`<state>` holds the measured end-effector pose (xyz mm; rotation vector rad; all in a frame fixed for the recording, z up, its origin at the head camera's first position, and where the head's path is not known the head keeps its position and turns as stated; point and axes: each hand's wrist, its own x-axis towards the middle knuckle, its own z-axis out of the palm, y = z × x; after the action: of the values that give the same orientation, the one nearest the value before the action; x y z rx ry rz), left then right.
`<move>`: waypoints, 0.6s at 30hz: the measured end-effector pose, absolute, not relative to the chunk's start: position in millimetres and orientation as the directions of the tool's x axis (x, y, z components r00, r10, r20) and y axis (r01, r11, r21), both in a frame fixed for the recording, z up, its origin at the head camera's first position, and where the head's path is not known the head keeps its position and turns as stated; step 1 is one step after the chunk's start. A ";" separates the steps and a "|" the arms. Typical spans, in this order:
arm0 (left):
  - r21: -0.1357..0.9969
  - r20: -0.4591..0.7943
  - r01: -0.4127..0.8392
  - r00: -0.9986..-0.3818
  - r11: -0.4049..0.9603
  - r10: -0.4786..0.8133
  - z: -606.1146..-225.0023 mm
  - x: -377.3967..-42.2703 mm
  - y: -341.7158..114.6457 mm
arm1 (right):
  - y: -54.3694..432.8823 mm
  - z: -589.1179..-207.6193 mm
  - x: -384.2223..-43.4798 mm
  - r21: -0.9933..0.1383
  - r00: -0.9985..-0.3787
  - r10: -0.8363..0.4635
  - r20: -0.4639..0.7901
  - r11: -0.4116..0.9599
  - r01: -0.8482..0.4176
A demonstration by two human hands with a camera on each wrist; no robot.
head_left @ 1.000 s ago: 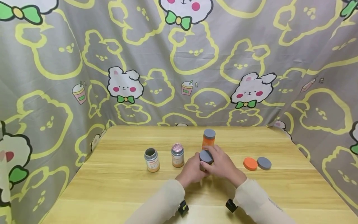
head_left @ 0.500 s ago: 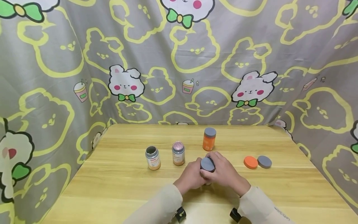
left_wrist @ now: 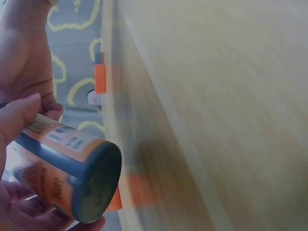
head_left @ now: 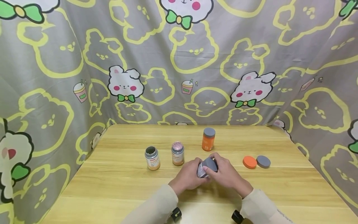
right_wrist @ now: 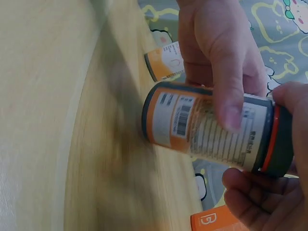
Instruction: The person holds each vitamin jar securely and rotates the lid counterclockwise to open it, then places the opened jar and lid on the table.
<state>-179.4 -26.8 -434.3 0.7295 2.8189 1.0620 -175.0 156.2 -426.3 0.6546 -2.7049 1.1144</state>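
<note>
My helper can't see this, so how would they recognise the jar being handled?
Facing the patterned curtain, look over the middle of the wooden table. The left hand holds a jar by its body while the right hand grips its grey lid. It alone is tilted and held: the open jar, pattern-topped jar and orange jar stand upright.

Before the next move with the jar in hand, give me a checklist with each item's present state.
1. Left hand grips the held jar round its body: ok.
2. Right hand holds its grey lid: ok.
3. Held jar upright: not ok, it is tilted.
4. Grey lid loosened: cannot tell.
5. Leftmost jar capped: not ok, its mouth is open.
6. Loose orange cap and loose grey cap on the table: ok.
</note>
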 end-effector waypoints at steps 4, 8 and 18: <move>0.606 0.105 0.444 -0.867 0.660 0.487 -431.1 -176.3 -28.9 | 154.1 -426.2 -173.6 -0.656 -0.898 -0.314 0.309 0.613 -0.440; 0.561 0.112 0.460 -0.866 0.688 0.488 -429.6 -174.9 -29.6 | 152.8 -425.4 -174.0 -0.624 -0.896 -0.316 0.311 0.643 -0.444; 0.493 0.083 0.469 -0.864 0.733 0.497 -426.8 -171.4 -31.5 | 153.2 -427.4 -175.6 -0.613 -0.888 -0.384 0.252 0.647 -0.453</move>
<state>-171.4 -31.5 -426.8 0.8020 2.8739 0.7945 -175.6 153.2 -427.4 0.7039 -2.7605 1.0697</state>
